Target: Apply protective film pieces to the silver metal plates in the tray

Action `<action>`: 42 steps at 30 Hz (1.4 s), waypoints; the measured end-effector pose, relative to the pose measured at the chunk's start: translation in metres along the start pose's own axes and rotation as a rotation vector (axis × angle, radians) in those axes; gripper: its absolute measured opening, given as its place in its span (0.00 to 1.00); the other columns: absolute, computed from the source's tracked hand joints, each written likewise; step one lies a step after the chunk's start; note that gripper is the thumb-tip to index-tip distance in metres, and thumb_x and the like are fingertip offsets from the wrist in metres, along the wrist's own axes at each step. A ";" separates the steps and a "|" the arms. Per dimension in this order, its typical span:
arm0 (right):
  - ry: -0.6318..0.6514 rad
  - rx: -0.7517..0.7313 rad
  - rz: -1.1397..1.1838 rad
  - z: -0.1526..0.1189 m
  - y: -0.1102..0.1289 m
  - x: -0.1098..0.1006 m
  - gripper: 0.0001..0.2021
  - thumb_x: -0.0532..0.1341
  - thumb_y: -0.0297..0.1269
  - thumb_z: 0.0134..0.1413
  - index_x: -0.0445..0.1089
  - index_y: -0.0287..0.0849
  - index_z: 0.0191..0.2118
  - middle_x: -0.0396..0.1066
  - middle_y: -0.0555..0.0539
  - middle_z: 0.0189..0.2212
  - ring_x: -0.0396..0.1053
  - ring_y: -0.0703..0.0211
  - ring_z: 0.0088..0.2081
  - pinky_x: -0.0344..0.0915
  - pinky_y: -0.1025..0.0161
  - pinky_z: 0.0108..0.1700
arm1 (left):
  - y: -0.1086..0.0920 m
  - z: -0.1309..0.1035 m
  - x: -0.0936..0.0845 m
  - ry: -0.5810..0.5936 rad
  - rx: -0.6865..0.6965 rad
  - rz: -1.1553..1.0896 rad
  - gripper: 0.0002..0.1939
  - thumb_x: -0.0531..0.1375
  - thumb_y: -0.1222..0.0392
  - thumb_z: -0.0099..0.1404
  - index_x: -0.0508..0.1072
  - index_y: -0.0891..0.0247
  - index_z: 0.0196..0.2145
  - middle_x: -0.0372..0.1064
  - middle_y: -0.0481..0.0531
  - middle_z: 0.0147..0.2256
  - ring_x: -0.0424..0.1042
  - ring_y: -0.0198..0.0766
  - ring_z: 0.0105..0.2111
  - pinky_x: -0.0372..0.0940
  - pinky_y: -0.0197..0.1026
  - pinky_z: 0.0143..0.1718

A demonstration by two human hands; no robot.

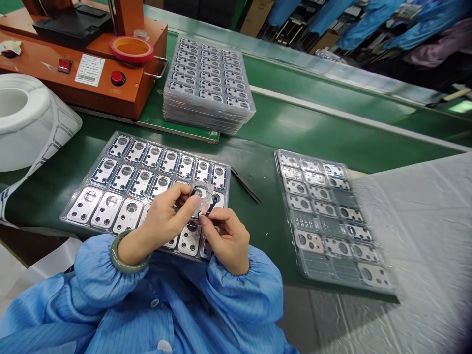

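Observation:
Both hands meet over a clear plastic tray (86, 178) holding rows of silver metal plates with round holes. My left hand (165, 211), with a green bangle at its wrist, pinches a small clear film piece with a dark blue border (206, 195) between thumb and fingers. At the lower edge of that film, my right hand (228, 238) is closed, thumb and forefinger pressed together on its dark blue strip. Fingers partly cover the film. Plates in the two farther rows show blue edging; the nearest row looks plain silver. Black tweezers (246, 186) lie just right of the tray.
A tall stack of filled trays (208, 110) stands behind. To the right lies another tray (320, 268), partly filled. An orange machine (106, 93) carries a roll of tape (132, 49). A white liner roll (47, 118) sits at left. Blue-sleeved people are across the bench.

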State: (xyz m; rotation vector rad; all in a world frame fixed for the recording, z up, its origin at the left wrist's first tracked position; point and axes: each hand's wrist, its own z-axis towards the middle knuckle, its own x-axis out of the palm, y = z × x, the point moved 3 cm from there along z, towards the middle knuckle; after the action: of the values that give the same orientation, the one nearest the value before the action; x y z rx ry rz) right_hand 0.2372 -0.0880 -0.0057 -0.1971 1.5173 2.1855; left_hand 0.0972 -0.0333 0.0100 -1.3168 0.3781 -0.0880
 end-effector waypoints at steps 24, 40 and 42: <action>0.101 -0.011 -0.019 0.004 0.001 0.002 0.02 0.62 0.32 0.52 0.69 0.43 0.30 0.71 0.52 0.23 0.68 0.66 0.22 0.66 0.70 0.23 | 0.003 -0.002 -0.004 -0.052 0.045 0.121 0.11 0.48 0.55 0.69 0.66 0.61 0.33 0.65 0.48 0.28 0.62 0.32 0.26 0.58 0.35 0.29; 0.164 -0.064 -0.010 0.005 0.011 0.001 0.03 0.60 0.33 0.54 0.69 0.43 0.31 0.71 0.52 0.22 0.67 0.65 0.22 0.65 0.69 0.24 | 0.001 -0.004 -0.006 -0.131 0.088 0.252 0.13 0.49 0.57 0.69 0.64 0.61 0.27 0.57 0.44 0.21 0.57 0.31 0.21 0.54 0.35 0.25; 0.149 -0.099 -0.034 0.004 0.013 -0.001 0.05 0.58 0.34 0.56 0.70 0.43 0.32 0.72 0.50 0.24 0.69 0.63 0.24 0.67 0.66 0.27 | 0.000 -0.003 -0.005 -0.144 0.091 0.276 0.13 0.49 0.58 0.69 0.63 0.61 0.27 0.56 0.44 0.21 0.56 0.31 0.21 0.54 0.35 0.25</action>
State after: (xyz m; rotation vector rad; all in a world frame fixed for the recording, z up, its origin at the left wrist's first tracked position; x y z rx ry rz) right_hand 0.2331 -0.0882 0.0078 -0.4238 1.4728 2.2634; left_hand 0.0910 -0.0350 0.0104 -1.1623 0.4244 0.2175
